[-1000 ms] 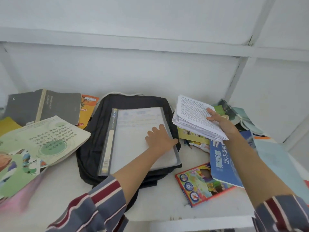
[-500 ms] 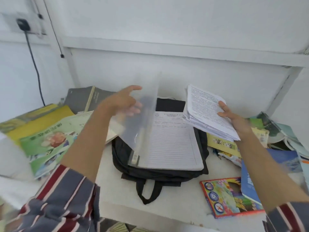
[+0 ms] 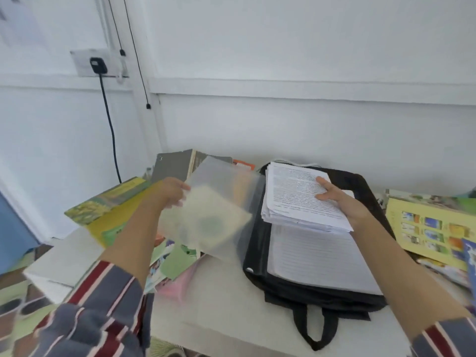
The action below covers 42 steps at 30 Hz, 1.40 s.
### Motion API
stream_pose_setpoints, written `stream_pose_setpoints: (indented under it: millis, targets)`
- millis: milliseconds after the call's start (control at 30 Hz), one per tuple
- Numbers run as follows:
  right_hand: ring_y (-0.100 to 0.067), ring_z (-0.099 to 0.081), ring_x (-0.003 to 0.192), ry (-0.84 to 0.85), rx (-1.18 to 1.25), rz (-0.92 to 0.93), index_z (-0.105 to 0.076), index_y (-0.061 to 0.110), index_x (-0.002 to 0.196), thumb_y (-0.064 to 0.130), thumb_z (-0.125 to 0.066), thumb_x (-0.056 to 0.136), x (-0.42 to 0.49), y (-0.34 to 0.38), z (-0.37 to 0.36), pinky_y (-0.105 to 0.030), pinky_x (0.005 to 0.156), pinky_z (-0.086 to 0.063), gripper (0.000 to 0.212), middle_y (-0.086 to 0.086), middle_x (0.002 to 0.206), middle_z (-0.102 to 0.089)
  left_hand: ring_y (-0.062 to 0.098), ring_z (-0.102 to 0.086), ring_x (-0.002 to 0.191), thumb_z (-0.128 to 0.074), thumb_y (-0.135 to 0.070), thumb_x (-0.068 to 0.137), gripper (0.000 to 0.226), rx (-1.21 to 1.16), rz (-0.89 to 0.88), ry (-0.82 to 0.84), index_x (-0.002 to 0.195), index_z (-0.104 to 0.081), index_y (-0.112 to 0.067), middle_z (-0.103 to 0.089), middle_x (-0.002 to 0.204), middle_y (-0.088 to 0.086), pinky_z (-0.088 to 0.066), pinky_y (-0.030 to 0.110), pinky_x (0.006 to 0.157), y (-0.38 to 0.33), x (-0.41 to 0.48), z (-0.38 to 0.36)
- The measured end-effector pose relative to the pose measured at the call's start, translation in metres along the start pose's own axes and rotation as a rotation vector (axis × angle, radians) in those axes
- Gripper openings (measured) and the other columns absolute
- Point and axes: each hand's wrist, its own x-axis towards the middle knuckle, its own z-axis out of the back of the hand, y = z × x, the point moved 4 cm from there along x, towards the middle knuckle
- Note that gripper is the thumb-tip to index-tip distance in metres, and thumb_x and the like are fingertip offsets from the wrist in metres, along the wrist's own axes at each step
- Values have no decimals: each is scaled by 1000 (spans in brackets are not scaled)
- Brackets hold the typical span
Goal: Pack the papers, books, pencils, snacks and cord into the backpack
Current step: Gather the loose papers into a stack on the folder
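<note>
Fingers of the left hand [image 3: 172, 193], at 9 o'clock, pinch the translucent folder cover [image 3: 219, 215], held open; lined page [image 3: 316, 258] lies bare on the backpack [image 3: 360, 302]. Right hand [image 3: 340, 202] grips the papers [image 3: 296, 199] just above that page, long axis 12-to-6, nearer hand for the drop.

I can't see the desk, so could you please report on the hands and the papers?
Left hand holds folder cover open. Right hand grips papers above the lined pages. Pages lie on top of the backpack; its opening not visible.

There are 2 hands [image 3: 172, 192] [image 3: 341, 200], 1 backpack [image 3: 362, 185], 1 folder [image 3: 316, 258] and 1 paper stack [image 3: 291, 194].
</note>
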Motion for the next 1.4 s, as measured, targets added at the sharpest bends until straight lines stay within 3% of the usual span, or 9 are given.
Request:
stream_pose_setpoints:
  millis: [167,267,367,500,700,1133,1233,1300,1400]
  targets:
    - [-24,-60,94,-92,-172,-65,-50,24,128,-7,-47,88,1,-25,-9,-32,73,-50,51,-3,117,-56,32,-47,121,-45,-4,86,43,354,-15,-198,127,-54,-8,-51,133,12,-41,35,94,18,32,-17]
    - [-24,-60,93,-167,-243,-85,-51,23,129,-10,-50,87,4,-37,-4,-30,68,-51,53,-5,121,-54,30,-50,113,-56,-6,82,40,109,-223,-311,123,-55,-10,-52,124,13,-40,33,91,-10,13,-42]
    - [-30,-58,104,-198,-245,-93,-55,22,124,-10,-53,84,7,-42,3,-35,77,-52,51,-7,130,-53,24,-52,110,-66,-19,80,51,-15,-410,-47,128,-48,-15,-54,114,9,-41,28,88,-45,-15,-91]
    - [-32,-56,110,-218,-286,-104,-58,25,119,-8,-56,83,8,-42,7,-38,85,-51,49,-6,131,-52,29,-40,126,-76,-27,71,84,52,-370,198,141,-30,-20,-44,135,14,-40,44,101,-45,-15,-125]
    - [-30,-56,108,-230,-309,-105,-57,24,124,-8,-57,83,7,-41,6,-35,83,-52,53,-4,128,-53,29,-45,120,-76,-16,75,83,-22,-352,196,142,-29,-19,-45,132,16,-35,28,91,-29,-21,-118]
    - [-27,-60,97,-225,-241,-112,-55,23,128,-10,-56,84,0,-43,3,-33,71,-55,55,-2,118,-56,28,-54,107,-65,-6,77,85,106,-360,108,147,-19,-22,-57,117,16,-44,31,81,-29,-38,-126]
    - [-26,-60,95,-227,-249,-108,-55,23,128,-9,-56,84,0,-43,3,-32,69,-54,55,-2,118,-55,20,-52,76,-58,-2,77,71,193,-463,111,139,-33,-26,-55,79,5,-36,22,57,-35,-41,-126]
    - [-27,-60,98,-229,-249,-108,-56,25,128,-9,-57,84,0,-43,4,-33,70,-55,55,-2,123,-54,19,-53,81,-55,-1,78,49,195,-478,119,123,-52,-21,-62,93,8,-36,18,59,-34,-39,-123]
    - [-28,-60,99,-232,-255,-107,-56,25,128,-8,-57,84,0,-44,5,-34,71,-55,55,-2,125,-53,18,-54,109,-54,-3,82,33,159,-448,116,111,-67,-14,-61,122,5,-36,17,86,-28,-33,-117]
